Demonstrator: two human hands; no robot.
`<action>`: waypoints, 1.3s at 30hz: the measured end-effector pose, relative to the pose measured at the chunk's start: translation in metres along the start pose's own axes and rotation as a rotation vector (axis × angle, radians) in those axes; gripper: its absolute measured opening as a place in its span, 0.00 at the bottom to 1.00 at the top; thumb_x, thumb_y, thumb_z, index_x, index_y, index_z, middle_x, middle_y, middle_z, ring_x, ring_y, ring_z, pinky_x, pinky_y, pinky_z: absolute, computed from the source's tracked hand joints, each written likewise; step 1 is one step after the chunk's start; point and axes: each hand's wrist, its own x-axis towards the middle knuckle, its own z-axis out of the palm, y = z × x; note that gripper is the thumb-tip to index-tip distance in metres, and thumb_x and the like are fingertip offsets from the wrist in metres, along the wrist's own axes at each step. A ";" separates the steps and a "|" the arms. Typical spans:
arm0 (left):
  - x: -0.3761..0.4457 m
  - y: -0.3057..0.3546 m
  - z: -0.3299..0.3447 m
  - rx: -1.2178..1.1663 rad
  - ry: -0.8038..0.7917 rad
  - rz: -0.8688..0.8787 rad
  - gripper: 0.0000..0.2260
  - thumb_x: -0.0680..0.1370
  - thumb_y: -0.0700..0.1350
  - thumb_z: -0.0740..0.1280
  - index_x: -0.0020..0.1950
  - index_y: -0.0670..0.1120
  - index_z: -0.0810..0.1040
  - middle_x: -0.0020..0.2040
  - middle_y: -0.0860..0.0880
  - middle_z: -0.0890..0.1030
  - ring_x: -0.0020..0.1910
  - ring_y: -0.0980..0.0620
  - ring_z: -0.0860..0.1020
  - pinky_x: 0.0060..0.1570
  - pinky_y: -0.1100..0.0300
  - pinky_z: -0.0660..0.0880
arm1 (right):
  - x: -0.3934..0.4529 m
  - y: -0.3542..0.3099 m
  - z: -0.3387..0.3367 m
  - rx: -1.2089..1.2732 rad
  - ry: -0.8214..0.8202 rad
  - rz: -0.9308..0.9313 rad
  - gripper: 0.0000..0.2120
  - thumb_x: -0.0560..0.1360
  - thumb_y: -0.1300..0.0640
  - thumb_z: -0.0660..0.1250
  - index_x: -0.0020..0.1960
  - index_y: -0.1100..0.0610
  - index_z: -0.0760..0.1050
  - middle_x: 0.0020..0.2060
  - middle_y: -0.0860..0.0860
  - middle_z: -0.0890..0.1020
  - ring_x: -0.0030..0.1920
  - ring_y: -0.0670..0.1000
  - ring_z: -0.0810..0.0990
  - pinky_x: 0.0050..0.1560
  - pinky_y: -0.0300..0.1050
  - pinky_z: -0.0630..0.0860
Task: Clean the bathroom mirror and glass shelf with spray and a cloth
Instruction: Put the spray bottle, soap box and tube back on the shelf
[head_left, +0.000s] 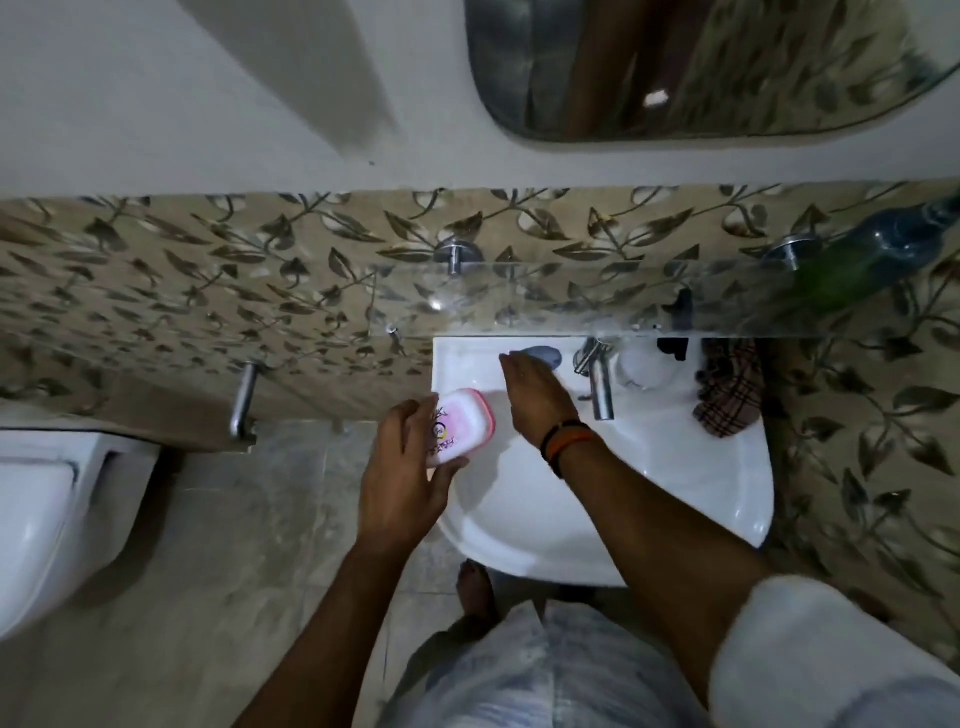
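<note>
Wall (208, 104): plain pale plaster above, leaf-patterned beige tile band below, across the frame from 9 to 3 o'clock.
Mirror (675, 67): rounded glass pane at 1 o'clock, long axis running left-right, lower edge curved, reflection blurred.
Sink (675, 467): glossy white ceramic basin at centre, rounded front rim toward 6 o'clock.
Toilet (47, 519): white, smooth, at 8 o'clock.
Glass shelf (545, 296): clear flat pane, long axis left-right from centre out to 3 o'clock, held on round metal pegs, directly above the sink's back edge.
Bottle (872, 254): translucent, blurred, green-tinted, lying tilted on the shelf at 2 o'clock.
Cloth (727, 389): checked, crumpled, on the sink's right ledge at 3 o'clock from the tap.
Tap (600, 384): shiny metal cylinder, spout toward 6 o'clock.
Left hand (405, 467): fingers curled around the soap case, forearm bare, reaching up from 7 o'clock.
Right hand (535, 395): flat, fingers together pointing toward 12 o'clock, palm down over the sink's back ledge, empty as far as visible; dark and orange bands at the wrist.
Soap case (462, 434): pink-and-white plastic, rounded rectangle, at the sink's left rim.
</note>
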 end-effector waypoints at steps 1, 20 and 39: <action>0.001 0.005 -0.008 0.019 -0.001 0.038 0.38 0.78 0.52 0.81 0.85 0.46 0.71 0.75 0.44 0.74 0.71 0.41 0.79 0.56 0.49 0.84 | 0.012 0.003 0.008 -0.083 -0.035 0.000 0.30 0.67 0.70 0.76 0.69 0.66 0.78 0.60 0.65 0.84 0.59 0.67 0.85 0.61 0.59 0.85; 0.136 0.043 -0.096 0.174 0.160 0.189 0.34 0.75 0.51 0.77 0.81 0.51 0.77 0.76 0.45 0.78 0.71 0.36 0.79 0.68 0.40 0.80 | -0.089 -0.059 -0.125 0.688 0.501 -0.008 0.16 0.84 0.61 0.73 0.71 0.53 0.81 0.65 0.45 0.85 0.63 0.46 0.85 0.66 0.44 0.83; 0.163 0.053 -0.116 -0.153 -0.108 0.436 0.37 0.72 0.33 0.84 0.80 0.46 0.80 0.77 0.48 0.78 0.72 0.59 0.72 0.74 0.78 0.62 | -0.031 -0.010 -0.243 0.630 0.716 0.203 0.20 0.81 0.64 0.75 0.73 0.59 0.81 0.66 0.53 0.86 0.63 0.48 0.83 0.68 0.30 0.75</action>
